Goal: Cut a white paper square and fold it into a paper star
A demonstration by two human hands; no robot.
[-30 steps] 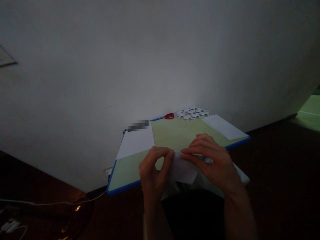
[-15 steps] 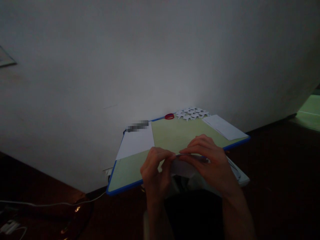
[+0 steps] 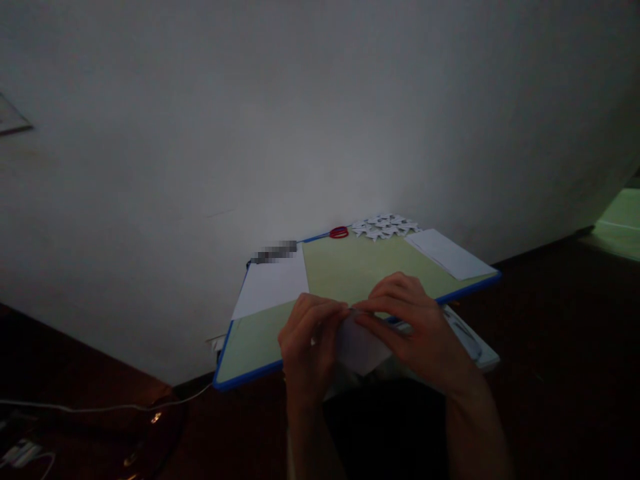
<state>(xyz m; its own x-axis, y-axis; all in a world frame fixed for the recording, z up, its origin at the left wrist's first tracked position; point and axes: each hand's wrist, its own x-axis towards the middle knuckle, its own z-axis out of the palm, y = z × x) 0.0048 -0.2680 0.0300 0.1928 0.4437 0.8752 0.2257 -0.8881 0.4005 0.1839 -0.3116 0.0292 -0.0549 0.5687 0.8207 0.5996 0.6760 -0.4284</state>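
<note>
Your L hand (image 3: 306, 340) & R hand (image 3: 417, 327) pinch the paper (image 3: 363, 347) at its top edge, fingertips closed; uneven pull btwn them could crease or tear it.

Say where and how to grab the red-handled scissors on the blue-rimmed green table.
Probably the red loop handles, from the front: they're the widest part, the thin end points left, and the grey wall rises behind.

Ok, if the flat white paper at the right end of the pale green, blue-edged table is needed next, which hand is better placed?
Right, I'd judge: the right hand is nearer the flat white paper than the left hand. Both hold a small white paper piece, so neither is free.
</note>
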